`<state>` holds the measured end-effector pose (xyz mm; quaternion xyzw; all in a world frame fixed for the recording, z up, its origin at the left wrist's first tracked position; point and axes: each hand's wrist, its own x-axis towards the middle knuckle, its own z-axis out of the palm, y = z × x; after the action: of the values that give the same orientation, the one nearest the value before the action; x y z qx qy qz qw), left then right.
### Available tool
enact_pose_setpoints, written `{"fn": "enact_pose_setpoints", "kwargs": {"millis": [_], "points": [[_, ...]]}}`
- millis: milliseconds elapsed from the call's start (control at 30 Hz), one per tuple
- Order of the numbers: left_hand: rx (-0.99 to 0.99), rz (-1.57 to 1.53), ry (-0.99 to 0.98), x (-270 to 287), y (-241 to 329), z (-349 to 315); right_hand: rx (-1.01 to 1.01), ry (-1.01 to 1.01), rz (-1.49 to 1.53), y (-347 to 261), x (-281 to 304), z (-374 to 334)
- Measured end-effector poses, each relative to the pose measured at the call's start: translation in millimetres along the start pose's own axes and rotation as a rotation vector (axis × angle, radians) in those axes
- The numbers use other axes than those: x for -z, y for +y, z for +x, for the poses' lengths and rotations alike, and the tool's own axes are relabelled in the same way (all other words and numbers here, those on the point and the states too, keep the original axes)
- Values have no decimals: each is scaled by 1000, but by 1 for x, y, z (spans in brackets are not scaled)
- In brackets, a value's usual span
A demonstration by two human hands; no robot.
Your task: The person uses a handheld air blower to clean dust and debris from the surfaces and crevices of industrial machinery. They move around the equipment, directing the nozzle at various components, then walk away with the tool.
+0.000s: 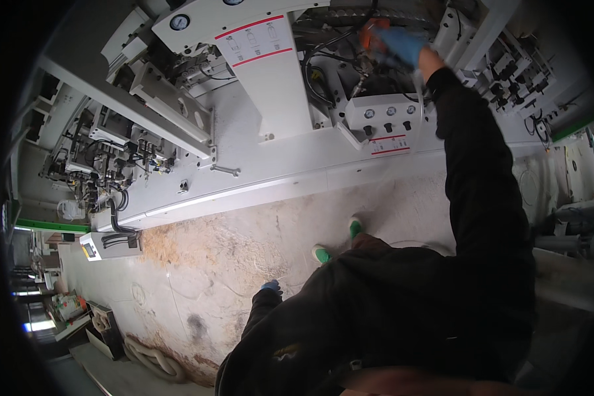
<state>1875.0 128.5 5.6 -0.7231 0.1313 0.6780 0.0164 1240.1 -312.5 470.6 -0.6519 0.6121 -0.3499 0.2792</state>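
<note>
My right arm reaches far forward over the white machine (277, 99). At its end my right hand (406, 47), in a blue glove, is smeared by motion. Its fingers appear closed on an orange thing (374, 34), too blurred to name. Just below are dark hoses and metal fittings (363, 72) of the machine. My left hand (271, 286), also gloved in blue, hangs low at my side above the floor. Its fingers are loosely apart, and I see nothing in them.
A white panel with small gauges and black knobs (386, 113) stands below my right hand. An open-ended wrench (226, 170) lies on the machine's base ledge. Sawdust (171, 247) covers part of the floor. A grey control box (112, 245) and a thick hose (155, 360) are at the left.
</note>
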Motion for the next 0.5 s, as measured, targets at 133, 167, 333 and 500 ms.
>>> {"fn": "enact_pose_setpoints", "kwargs": {"millis": [133, 167, 333, 500], "points": [[116, -163, 34, -8, 25, 21, -354, -460, 216, 61, -97, -46], [-25, -55, 29, -16, 39, 23, -483, -403, 229, 80, -130, -56], [-404, -212, 19, -77, 106, -6, -1000, -136, 633, 161, -223, -130], [-455, -163, 28, -102, 118, -31, -899, -110, 597, 168, -234, -115]]}}
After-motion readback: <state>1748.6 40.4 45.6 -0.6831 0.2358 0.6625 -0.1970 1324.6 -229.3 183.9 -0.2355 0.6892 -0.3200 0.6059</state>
